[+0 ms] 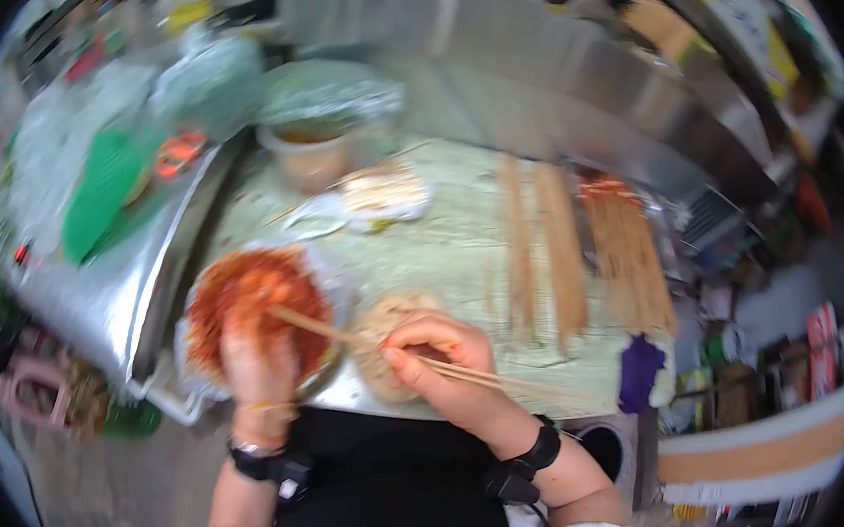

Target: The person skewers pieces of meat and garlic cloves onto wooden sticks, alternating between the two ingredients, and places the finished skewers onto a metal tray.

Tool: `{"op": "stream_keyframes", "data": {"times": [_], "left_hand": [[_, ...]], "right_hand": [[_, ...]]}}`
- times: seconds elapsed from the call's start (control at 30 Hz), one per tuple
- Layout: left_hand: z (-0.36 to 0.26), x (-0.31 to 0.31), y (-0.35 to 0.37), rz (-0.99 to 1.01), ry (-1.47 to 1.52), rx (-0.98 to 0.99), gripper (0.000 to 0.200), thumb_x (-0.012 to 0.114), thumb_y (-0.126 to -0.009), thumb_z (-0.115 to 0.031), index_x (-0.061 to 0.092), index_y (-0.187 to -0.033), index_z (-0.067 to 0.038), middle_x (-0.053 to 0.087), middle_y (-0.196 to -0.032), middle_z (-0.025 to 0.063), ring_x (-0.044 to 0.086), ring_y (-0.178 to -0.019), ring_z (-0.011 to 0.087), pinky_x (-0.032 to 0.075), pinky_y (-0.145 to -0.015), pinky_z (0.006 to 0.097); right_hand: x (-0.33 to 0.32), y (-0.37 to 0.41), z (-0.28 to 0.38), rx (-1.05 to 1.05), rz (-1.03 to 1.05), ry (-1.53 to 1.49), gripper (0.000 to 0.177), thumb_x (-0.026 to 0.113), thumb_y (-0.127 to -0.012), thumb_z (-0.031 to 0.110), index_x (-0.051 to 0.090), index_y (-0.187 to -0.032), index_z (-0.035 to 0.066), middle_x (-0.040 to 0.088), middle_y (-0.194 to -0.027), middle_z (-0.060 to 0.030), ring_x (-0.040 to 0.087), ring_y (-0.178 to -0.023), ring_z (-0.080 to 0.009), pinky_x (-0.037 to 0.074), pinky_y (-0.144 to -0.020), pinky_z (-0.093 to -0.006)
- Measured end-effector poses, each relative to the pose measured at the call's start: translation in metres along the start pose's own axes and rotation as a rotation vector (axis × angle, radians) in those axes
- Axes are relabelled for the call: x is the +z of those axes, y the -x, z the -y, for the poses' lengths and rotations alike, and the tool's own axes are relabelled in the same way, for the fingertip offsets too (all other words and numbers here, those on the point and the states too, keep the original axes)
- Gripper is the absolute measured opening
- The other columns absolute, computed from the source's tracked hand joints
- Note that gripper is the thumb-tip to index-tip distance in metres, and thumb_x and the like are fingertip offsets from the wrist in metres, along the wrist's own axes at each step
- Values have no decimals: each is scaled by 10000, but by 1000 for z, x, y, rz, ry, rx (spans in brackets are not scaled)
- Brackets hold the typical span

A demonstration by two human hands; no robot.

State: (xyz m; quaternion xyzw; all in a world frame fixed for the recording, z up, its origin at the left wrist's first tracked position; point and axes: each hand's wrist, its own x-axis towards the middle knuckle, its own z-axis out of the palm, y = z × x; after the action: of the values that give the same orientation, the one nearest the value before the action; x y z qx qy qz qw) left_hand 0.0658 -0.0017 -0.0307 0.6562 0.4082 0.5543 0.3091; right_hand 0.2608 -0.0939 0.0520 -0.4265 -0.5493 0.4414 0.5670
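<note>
A bowl lined with plastic [339, 291] holds a red, sauce-coated food [212, 310] at the left front of the table. My left hand [259, 345] is in that food, its fingers blurred and partly hidden by it. Thin wooden skewers [472, 376] are pinched in my right hand [439, 355], pointing left so that their tips reach over the bowl. Beneath my right hand lies a round, pale, lumpy food [381, 335], partly covered by the hand.
Skewers on white plastic [388, 192] lie behind, beside a plastic-covered tub [316, 159]. Long wooden sticks [559, 250] and reddish-tipped skewers [629, 252] lie at the right, near a purple cloth [641, 373]. A green object [102, 195] rests on the left metal surface [124, 283].
</note>
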Motion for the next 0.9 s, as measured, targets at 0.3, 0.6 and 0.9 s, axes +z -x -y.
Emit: {"op": "stream_keyframes", "data": {"times": [0.3, 0.6, 0.9], "left_hand": [[23, -14, 11, -29, 747, -325, 493, 439, -960, -282, 302, -1395, -97, 392, -1392, 113, 424, -1246, 283, 391, -1008, 443], [7, -7, 12, -114, 745, -440, 469, 513, -934, -268, 374, -1344, -89, 464, -1326, 92, 488, -1168, 254, 435, -920, 393], [2, -1, 13, -216, 803, -552, 356, 514, -936, -218, 469, -1254, -65, 588, -1131, 124, 603, -975, 243, 517, -804, 384]], "right_hand": [[-137, 52, -5, -62, -727, -308, 211, 503, -939, 150, 565, -1064, -8, 626, -1007, -120, 622, -888, -190, 512, -787, -305], [-352, -5, -37, -233, -1190, -386, 327, 418, -977, 210, 457, -1236, 16, 553, -1172, -135, 551, -1098, -249, 466, -917, -360], [-312, 21, -48, 90, -857, -483, 293, 479, -944, 218, 517, -1158, 21, 632, -1039, -119, 621, -846, -172, 511, -701, -295]]}}
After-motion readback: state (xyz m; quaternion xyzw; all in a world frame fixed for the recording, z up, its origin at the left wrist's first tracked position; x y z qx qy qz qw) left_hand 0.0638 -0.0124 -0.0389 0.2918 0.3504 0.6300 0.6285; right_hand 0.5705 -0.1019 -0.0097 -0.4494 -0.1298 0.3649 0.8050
